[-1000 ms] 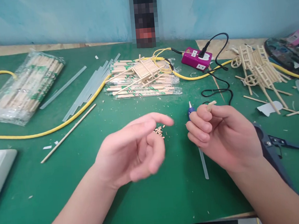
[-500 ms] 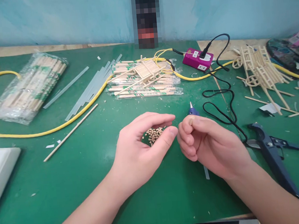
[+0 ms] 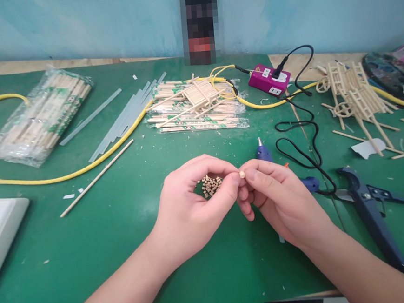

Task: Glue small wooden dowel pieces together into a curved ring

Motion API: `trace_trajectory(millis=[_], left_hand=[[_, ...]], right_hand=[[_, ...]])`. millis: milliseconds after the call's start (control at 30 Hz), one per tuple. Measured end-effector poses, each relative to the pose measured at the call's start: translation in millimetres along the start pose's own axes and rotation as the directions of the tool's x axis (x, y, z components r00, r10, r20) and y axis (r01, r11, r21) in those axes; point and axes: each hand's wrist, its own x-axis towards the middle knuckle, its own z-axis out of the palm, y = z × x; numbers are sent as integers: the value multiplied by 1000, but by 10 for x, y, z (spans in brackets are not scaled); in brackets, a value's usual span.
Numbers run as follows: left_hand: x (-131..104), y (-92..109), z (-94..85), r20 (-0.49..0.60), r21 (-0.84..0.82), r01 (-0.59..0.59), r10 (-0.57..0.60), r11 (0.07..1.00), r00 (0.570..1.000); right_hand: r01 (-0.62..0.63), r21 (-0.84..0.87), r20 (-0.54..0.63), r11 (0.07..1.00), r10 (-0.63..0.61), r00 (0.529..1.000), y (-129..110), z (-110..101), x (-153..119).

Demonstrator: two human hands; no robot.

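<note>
Right now both hands meet over the green felt-covered table (image 3: 126,251), pinching one tiny pale wooden peg (image 3: 241,173) between them. The left hand (image 3: 195,208) curls with thumb and forefinger narrowed onto the peg from its side; the right hand (image 3: 279,201) closes its thumb and forefinger on the same piece from the other, its remaining fingers folded under. Just behind the left fingers, on the felt, lies a small heap of short cut wooden bits (image 3: 210,185) — the peg looks like one of these.

The step in hand appears to be seating or turning a single cut piece so that it sits properly in the fingertips. Just beyond the right hand rests a blue glue gun with a metal nozzle (image 3: 264,152), its black cord (image 3: 301,129) looping back to a magenta power strip (image 3: 269,79). I judge that any further handling calls for a light, steady pinch — the peg is small enough to slip or spring away.

Farther back lie a wrapped bundle of bamboo chopsticks (image 3: 199,114) with a small slatted wooden frame on top, and clear glue sticks (image 3: 122,120) beside a yellow cable (image 3: 84,167). Blue-handled cutters (image 3: 366,199) lie to the right.
</note>
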Motion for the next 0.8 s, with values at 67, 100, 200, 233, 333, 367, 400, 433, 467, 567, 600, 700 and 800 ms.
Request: trace_trajectory(millis=[67,100,200,233,333,367,400,433,467,567,600,700,800], left_hand=[[-1,3,-2,16,3,2,-2,1000,1000],[-1,4,-3,20,6,-2,2,1000,1000],[3,3,-9,32,29,-4,3,1000,999],[6,3,-12,30,41,-2,0,999,1000],[14,9,-31,12,53,31,-32,998,999],[16,12,-39,4,42,50,-50,998,999],[17,14,-47,-6,24,73,-73,997,997],[18,13,-56,-22,-4,97,-97,995,995],[19,10,-65,-40,-42,120,-122,992,992],[22,-17,-90,-73,-204,157,-175,966,982],[25,-28,-97,-71,-258,157,-180,953,981],[41,-51,-113,-10,-368,178,-195,912,981],[67,-52,-127,58,-437,229,-227,870,972]], right_hand=[[4,-6,10,1000,-4,1000,4,7,-1],[0,-4,14,1000,0,1000,3,9,0],[-28,24,32,999,27,999,-12,2,5],[-36,41,40,999,34,999,-24,-6,6],[-29,93,44,995,25,999,-87,-46,13],[-19,110,34,994,15,999,-117,-63,17],[-7,125,19,992,5,1000,-149,-80,22],[4,140,0,990,-4,1000,-183,-96,28],[11,154,-19,988,-8,1000,-215,-111,34],[23,188,-72,982,-10,997,-282,-137,50],[25,194,-83,981,-9,996,-290,-139,54],[19,199,-85,980,-2,996,-281,-132,58],[3,197,-65,980,10,998,-254,-122,57]])
